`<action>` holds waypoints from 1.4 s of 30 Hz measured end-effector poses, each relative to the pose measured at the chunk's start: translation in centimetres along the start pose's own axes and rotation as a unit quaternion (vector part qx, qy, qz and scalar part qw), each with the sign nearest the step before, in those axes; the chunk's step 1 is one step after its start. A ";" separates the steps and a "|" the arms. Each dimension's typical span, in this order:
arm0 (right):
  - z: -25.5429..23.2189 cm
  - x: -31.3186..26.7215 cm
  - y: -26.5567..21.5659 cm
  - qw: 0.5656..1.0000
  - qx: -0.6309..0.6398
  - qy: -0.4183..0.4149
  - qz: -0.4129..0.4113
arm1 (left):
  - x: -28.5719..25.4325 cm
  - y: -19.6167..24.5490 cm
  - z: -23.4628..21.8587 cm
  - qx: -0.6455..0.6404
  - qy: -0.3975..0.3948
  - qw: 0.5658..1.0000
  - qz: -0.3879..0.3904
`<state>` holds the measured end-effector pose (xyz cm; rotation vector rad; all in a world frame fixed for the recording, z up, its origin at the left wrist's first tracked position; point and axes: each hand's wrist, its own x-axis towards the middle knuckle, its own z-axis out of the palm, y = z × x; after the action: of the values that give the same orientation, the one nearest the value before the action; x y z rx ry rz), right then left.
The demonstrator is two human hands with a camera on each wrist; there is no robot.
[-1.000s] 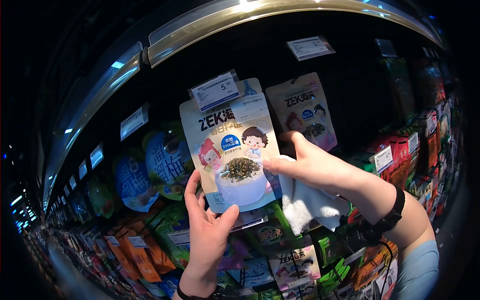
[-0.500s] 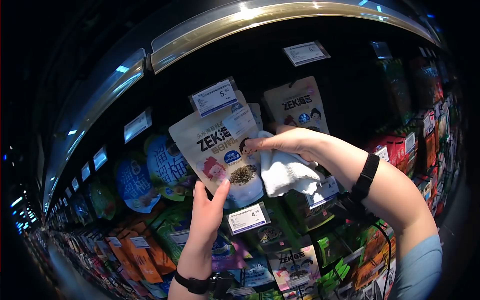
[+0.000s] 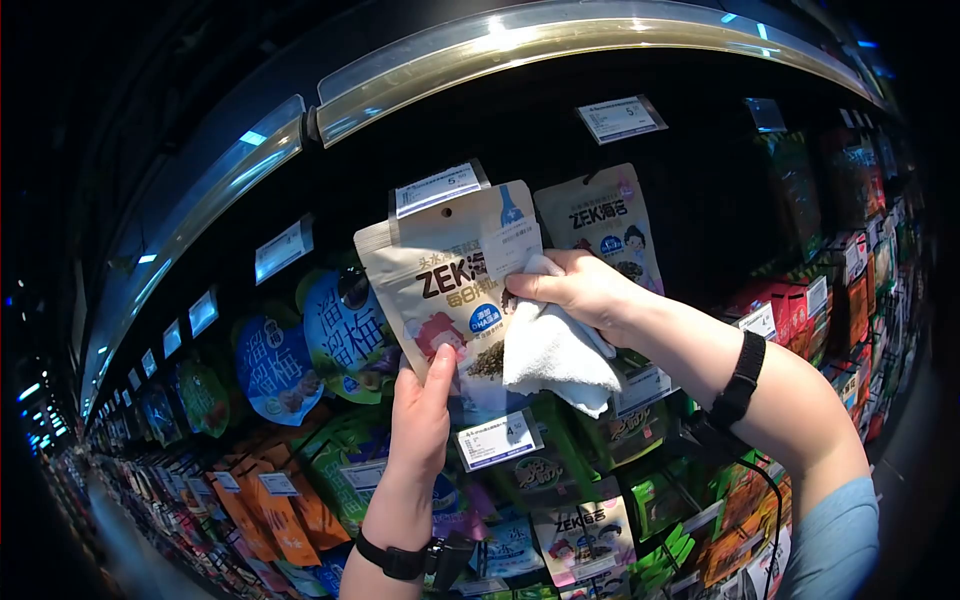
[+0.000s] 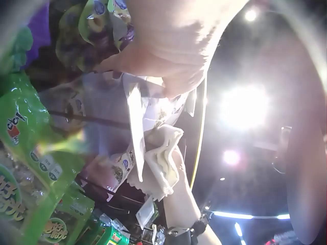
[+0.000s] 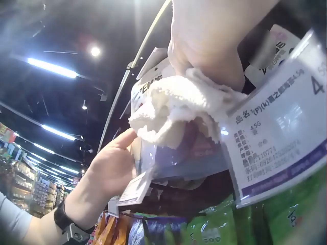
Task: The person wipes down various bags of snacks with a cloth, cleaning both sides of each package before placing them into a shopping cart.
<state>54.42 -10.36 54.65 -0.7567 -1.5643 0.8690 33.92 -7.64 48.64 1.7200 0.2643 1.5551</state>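
A cream-coloured ZEK seaweed pouch (image 3: 440,265) with cartoon figures hangs tilted under a price tag (image 3: 438,189). My left hand (image 3: 420,425) grips its lower left side, thumb on the front and the other fingers hidden behind. Bunched in my right hand (image 3: 595,295) is a white cloth (image 3: 562,355), which drapes over the right part of the pouch's front. The right thumb lies at the pouch's printed front. From the right wrist, the cloth (image 5: 171,109) covers much of the pouch, with my left hand (image 5: 110,166) at its far edge.
A matching pouch (image 3: 600,225) hangs just right. Blue round-topped pouches (image 3: 270,370) hang to the left. Below, a 4.50 price tag (image 3: 500,440) juts out before green packets (image 3: 625,435). A curved shelf edge (image 3: 500,45) runs overhead.
The pouch has tilted from its more upright position. My right hand has carried the cloth from beside the pouch's right edge onto its front. My left hand keeps its grip at the lower left.
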 end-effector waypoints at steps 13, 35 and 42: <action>1.9 -7.2 -1.8 0.928 -0.101 0.008 -0.359 | -5.4 2.3 -0.3 0.095 0.015 0.976 0.197; 5.4 -36.6 8.0 0.858 0.082 0.480 0.162 | -25.6 -10.7 6.9 0.030 -0.476 0.857 -0.194; 7.8 -40.2 8.1 0.813 0.047 0.568 0.118 | -29.9 -12.2 9.4 -0.142 -0.449 0.826 -0.312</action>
<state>53.14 -41.09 26.44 -1.1192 -0.3534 0.4605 39.87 -21.92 18.70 1.6898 0.0769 0.2129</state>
